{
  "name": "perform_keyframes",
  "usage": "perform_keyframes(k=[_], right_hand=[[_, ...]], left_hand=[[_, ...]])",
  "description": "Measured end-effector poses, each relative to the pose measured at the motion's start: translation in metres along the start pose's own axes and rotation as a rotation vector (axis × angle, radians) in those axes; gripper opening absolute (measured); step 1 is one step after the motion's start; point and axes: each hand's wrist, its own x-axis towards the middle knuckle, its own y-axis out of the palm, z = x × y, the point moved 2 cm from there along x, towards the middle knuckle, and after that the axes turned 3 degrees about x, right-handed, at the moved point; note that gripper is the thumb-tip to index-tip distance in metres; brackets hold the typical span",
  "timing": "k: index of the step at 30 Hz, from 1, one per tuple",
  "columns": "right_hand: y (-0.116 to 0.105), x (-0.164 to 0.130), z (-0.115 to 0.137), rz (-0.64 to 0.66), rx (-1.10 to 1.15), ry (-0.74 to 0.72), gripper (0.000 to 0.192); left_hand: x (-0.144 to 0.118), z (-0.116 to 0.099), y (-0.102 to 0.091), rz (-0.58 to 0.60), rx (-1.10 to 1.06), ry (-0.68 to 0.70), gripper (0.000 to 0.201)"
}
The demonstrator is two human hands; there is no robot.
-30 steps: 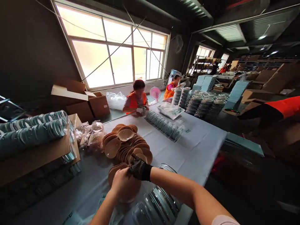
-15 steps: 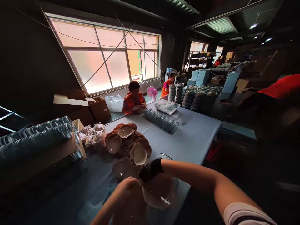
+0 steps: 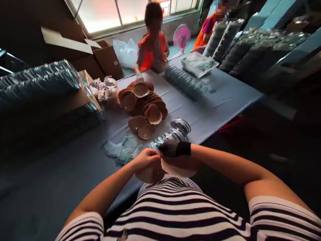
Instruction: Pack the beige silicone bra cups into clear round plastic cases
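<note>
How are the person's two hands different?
The right hand wears a dark mesh glove, while the left hand is bare. The right hand lies flatter over the beige cup-shaped pads, while the left hand is curled with its fingers pinching. Both hold the pads together, close to the striped shirt.

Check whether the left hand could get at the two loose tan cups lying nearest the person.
Probably yes. The left hand holds a tan cup near the chest; only bare cloth and small packets lie between it and the loose cups.
</note>
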Motion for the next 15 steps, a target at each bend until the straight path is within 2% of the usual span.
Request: perform_keyframes(k=[3,9,13,15], right_hand=[[0.007,-0.002,-0.008,-0.059,0.076,-0.015,0.013],[0.033,-0.010,-0.010,-0.216,0.330,0.017,0.016],[0.040,-0.012,-0.007,-0.250,0.346,0.008,0.014],[0.036,-0.014,-0.010,-0.255,0.303,0.015,0.016]], left_hand=[[-0.001,-0.003,-0.004,0.003,0.021,-0.013,0.028],[0.000,0.008,0.008,-0.067,0.037,-0.040,0.031],[0.005,0.021,0.021,0.092,-0.116,-0.025,0.030],[0.005,0.021,0.021,0.127,-0.223,-0.028,0.027]])
